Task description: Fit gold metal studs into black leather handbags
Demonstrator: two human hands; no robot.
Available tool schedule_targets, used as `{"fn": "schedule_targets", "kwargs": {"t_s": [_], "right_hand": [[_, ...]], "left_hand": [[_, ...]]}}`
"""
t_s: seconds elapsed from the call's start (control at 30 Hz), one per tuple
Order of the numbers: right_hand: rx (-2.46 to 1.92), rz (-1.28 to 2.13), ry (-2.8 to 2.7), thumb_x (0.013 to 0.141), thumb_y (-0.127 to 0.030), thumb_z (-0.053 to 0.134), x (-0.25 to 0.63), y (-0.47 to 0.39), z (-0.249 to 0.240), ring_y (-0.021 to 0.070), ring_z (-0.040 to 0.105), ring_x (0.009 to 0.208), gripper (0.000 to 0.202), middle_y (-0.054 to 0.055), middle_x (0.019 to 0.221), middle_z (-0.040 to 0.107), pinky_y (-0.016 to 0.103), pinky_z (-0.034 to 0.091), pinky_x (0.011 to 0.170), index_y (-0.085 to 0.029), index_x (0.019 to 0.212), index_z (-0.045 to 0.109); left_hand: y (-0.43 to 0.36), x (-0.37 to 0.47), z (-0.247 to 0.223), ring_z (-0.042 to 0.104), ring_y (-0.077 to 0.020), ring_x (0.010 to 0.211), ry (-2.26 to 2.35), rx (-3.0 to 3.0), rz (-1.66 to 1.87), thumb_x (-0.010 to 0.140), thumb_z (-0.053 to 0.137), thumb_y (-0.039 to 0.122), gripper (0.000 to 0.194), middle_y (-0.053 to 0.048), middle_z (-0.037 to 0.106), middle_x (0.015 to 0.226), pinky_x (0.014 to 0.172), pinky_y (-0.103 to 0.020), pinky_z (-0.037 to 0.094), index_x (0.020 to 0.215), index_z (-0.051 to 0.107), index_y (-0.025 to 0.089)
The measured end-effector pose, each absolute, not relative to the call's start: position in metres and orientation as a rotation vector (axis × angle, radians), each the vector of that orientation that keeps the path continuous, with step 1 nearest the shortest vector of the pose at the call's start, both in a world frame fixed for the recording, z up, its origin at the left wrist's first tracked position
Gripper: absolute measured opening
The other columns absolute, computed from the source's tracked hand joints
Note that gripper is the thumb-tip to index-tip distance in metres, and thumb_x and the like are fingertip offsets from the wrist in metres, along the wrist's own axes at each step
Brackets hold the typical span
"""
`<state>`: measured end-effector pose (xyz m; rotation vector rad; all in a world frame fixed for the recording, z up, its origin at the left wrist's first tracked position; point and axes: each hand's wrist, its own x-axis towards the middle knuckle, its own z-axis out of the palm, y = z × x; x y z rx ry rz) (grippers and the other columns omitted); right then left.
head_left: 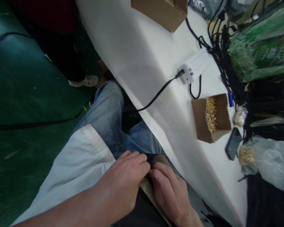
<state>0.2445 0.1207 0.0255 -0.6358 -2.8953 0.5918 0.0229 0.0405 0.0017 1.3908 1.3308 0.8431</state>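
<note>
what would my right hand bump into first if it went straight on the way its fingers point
Most likely the fingers of your left hand, just ahead of the right hand over the dark material; the exact gap is hard to judge from one view.

Over a lap in faded blue jeans (111, 107), the left hand (129, 176) and right hand (171, 192) meet, fingertips bent onto a black, cloth-like piece with a tan edge (143, 211); the fingers hide the exact grip, and the material is hard to tell. Beside them, a long white table (142, 56) bears an open brown cardboard box (201, 121) holding small shiny gold pieces (211, 115), and a white rectangular plastic device (195, 66) with a thin black cable (159, 91) plugged in.
</note>
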Motion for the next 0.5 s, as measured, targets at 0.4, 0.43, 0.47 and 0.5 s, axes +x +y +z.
{"fn": "schedule_targets", "kwargs": {"t_s": [0.4, 0.43, 0.47, 0.5], "right_hand": [[-0.450, 0.668, -2.906, 0.113, -0.003, 0.047, 0.249, 0.126, 0.030, 0.0255, 0.078, 0.113, 0.030, 0.016, 0.119, 0.078, 0.034, 0.068, 0.102, -0.011, 0.132, 0.069], [-0.451, 0.674, -2.888, 0.114, -0.004, 0.047, 0.250, 0.126, 0.030, 0.0251, 0.077, 0.112, 0.030, 0.016, 0.118, 0.078, 0.033, 0.068, 0.101, -0.011, 0.131, 0.070], [-0.450, 0.679, -2.877, 0.114, -0.005, 0.046, 0.250, 0.126, 0.029, 0.0250, 0.077, 0.112, 0.029, 0.016, 0.118, 0.078, 0.033, 0.068, 0.100, -0.011, 0.130, 0.070], [-0.446, 0.683, -2.871, 0.114, -0.005, 0.046, 0.250, 0.127, 0.029, 0.0250, 0.077, 0.112, 0.029, 0.017, 0.118, 0.078, 0.033, 0.068, 0.101, -0.010, 0.129, 0.070]], "left_hand": [[0.005, 0.037, 0.000, 0.074, -0.0281, 0.113, 1.696, 1.905, 0.968, 0.106, 0.040, 0.004, 0.040, -0.014, 0.082, 0.118, 0.097, -0.039, 0.063, 0.125, 0.074, 0.011], [0.002, 0.038, -0.002, 0.075, -0.0274, 0.117, 1.717, 1.920, 0.977, 0.107, 0.039, 0.005, 0.042, -0.014, 0.083, 0.122, 0.099, -0.038, 0.063, 0.129, 0.074, 0.010], [0.000, 0.039, -0.005, 0.075, -0.0271, 0.120, 1.723, 1.941, 0.993, 0.108, 0.038, 0.006, 0.044, -0.015, 0.082, 0.125, 0.100, -0.036, 0.064, 0.130, 0.075, 0.010], [-0.002, 0.040, -0.007, 0.075, -0.0271, 0.120, 1.723, 1.962, 1.017, 0.109, 0.037, 0.008, 0.044, -0.015, 0.082, 0.126, 0.101, -0.036, 0.065, 0.129, 0.076, 0.010]]}}
